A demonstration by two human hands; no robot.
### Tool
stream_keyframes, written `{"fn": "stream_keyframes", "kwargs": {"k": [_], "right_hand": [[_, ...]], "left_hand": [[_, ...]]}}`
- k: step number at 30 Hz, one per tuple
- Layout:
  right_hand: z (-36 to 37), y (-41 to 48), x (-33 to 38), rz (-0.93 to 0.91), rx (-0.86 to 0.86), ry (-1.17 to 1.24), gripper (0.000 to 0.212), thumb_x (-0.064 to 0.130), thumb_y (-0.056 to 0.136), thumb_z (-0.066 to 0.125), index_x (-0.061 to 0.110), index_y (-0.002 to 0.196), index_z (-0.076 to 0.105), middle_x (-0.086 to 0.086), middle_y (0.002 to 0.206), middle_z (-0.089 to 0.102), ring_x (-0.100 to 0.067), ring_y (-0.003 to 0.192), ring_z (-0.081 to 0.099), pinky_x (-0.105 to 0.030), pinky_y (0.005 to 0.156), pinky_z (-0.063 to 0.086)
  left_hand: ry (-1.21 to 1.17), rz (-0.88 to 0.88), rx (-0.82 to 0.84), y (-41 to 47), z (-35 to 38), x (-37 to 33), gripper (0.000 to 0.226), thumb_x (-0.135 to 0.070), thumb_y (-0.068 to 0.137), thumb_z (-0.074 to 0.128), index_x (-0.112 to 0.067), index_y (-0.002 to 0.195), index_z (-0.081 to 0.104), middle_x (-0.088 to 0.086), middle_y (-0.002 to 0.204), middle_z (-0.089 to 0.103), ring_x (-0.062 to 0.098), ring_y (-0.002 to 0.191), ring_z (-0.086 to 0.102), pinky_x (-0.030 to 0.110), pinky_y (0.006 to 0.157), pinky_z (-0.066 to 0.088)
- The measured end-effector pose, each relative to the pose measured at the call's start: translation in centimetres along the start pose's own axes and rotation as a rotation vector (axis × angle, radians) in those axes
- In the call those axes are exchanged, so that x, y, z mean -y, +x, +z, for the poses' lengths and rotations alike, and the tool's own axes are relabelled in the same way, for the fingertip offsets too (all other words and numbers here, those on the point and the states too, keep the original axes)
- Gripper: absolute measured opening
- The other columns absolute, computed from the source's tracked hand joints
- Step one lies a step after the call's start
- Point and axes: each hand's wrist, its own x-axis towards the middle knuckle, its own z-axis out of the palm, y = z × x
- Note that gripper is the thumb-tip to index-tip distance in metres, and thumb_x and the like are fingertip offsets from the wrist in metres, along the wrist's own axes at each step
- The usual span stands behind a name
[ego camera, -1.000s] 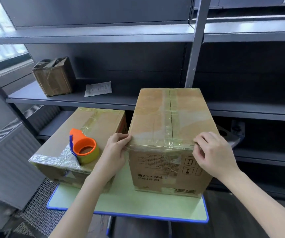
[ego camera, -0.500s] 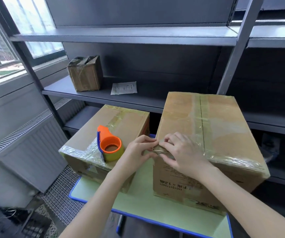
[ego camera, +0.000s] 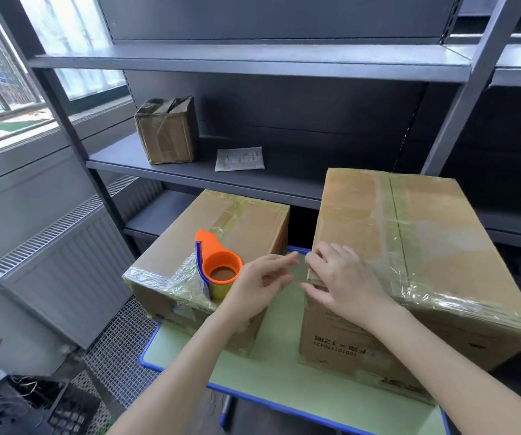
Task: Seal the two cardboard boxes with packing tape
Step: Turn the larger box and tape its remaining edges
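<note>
Where the pale green tabletop [ego camera: 284, 384] with its rounded blue rim fills the six o'clock of the view, two brown cardboard boxes stand apart on it, a strip of green showing between them. The larger cardboard box [ego camera: 435, 246], at four o'clock, is oblong, its top seam and near edge covered in glossy, wrinkled clear tape. The right hand [ego camera: 344, 277] lies flat on its near left corner, fingers straight and spread, pressing the tape down. Just beside it at nine o'clock, the left hand [ego camera: 262, 277] hovers with fingers loosely bent. A see-through film shows between the two hands, and I cannot tell whether the fingertips pinch it. The smaller cardboard box [ego camera: 246, 218], at eight o'clock, has crumpled tape along its near edge and bears an orange plastic tape dispenser [ego camera: 218, 265] holding a yellowish roll. Farther off, at eleven o'clock, a little taped carton [ego camera: 166, 133] and a paper sheet [ego camera: 239, 158] lie on dark grey metal shelving [ego camera: 253, 58].
</note>
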Motion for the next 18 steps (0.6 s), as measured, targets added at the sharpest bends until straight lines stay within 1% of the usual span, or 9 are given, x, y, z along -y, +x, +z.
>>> {"fn": "stream_keyframes", "kwargs": {"k": [2,3,5,8,10,12,14,16,18], "right_hand": [[0.4,0.5,1.2,-0.031,0.013,-0.046,0.025,0.017,0.065,0.080,0.010,0.069,0.057,-0.005,0.073,0.053,-0.022,0.063,0.050,-0.031,0.056,0.045],[0.7,0.8,1.9,-0.050,0.025,-0.077,0.023,0.014,0.062,0.080,0.010,0.066,0.058,-0.006,0.073,0.054,-0.022,0.064,0.051,-0.031,0.057,0.046],[1.5,1.3,3.5,-0.089,0.036,-0.115,0.020,0.019,0.061,0.079,0.012,0.064,0.061,-0.005,0.072,0.056,-0.023,0.068,0.054,-0.031,0.061,0.049],[3.2,2.9,6.1,-0.126,0.061,-0.096,0.018,0.030,0.068,0.073,0.014,0.071,0.065,-0.004,0.078,0.061,-0.024,0.078,0.058,-0.031,0.072,0.050],[5.0,4.4,7.6,-0.132,0.151,-0.014,0.024,0.031,0.082,0.059,0.010,0.093,0.064,-0.008,0.099,0.060,-0.026,0.099,0.054,-0.035,0.090,0.042],[7.0,6.0,8.8,-0.112,0.259,0.054,0.034,0.031,0.091,0.046,0.009,0.116,0.054,-0.010,0.120,0.052,-0.026,0.117,0.042,-0.035,0.102,0.028],[8.5,7.6,9.9,-0.089,0.327,0.095,0.038,0.033,0.093,0.044,0.009,0.122,0.048,-0.010,0.123,0.052,-0.026,0.118,0.042,-0.034,0.102,0.026],[9.8,8.8,10.9,-0.034,0.399,0.134,0.037,0.037,0.093,0.044,0.009,0.115,0.050,-0.011,0.117,0.058,-0.029,0.110,0.050,-0.035,0.093,0.032],[10.8,9.6,11.5,0.041,0.440,0.178,0.036,0.039,0.095,0.041,0.008,0.110,0.052,-0.012,0.111,0.062,-0.032,0.104,0.055,-0.036,0.085,0.036]], "left_hand": [[0.104,-0.086,-0.171,-0.2,-1.3,1.2,0.034,-0.005,0.090,0.059,-0.023,0.118,0.063,-0.014,0.095,0.064,0.001,0.081,0.060,0.019,0.073,0.048],[0.178,-0.147,-0.276,-0.3,-2.1,1.9,0.030,-0.006,0.091,0.057,-0.020,0.116,0.065,-0.011,0.092,0.064,0.005,0.081,0.060,0.020,0.072,0.045],[0.292,-0.277,-0.442,-0.8,-3.7,3.3,0.026,-0.005,0.092,0.053,-0.012,0.112,0.068,-0.002,0.093,0.062,0.015,0.086,0.058,0.024,0.074,0.042],[0.302,-0.358,-0.542,-2.0,-5.7,4.8,0.023,-0.004,0.092,0.049,-0.010,0.105,0.067,0.002,0.095,0.062,0.019,0.087,0.057,0.025,0.071,0.040],[0.280,-0.404,-0.565,-2.8,-6.6,5.4,0.024,-0.002,0.092,0.047,-0.008,0.106,0.065,0.005,0.099,0.063,0.020,0.091,0.057,0.025,0.075,0.041],[0.254,-0.492,-0.561,-3.4,-7.3,6.0,0.030,0.002,0.091,0.043,-0.004,0.114,0.061,0.009,0.108,0.063,0.020,0.098,0.056,0.024,0.081,0.039],[0.189,-0.600,-0.475,-3.9,-7.7,6.5,0.036,0.004,0.091,0.040,-0.002,0.123,0.056,0.010,0.113,0.062,0.017,0.099,0.055,0.023,0.083,0.038],[0.113,-0.646,-0.356,-4.4,-7.9,6.7,0.039,0.005,0.090,0.039,-0.004,0.124,0.056,0.006,0.109,0.064,0.013,0.097,0.056,0.022,0.082,0.040],[0.065,-0.644,-0.306,-4.7,-8.1,6.8,0.041,0.008,0.088,0.038,-0.006,0.121,0.059,0.002,0.103,0.066,0.011,0.096,0.060,0.022,0.083,0.045]]}}
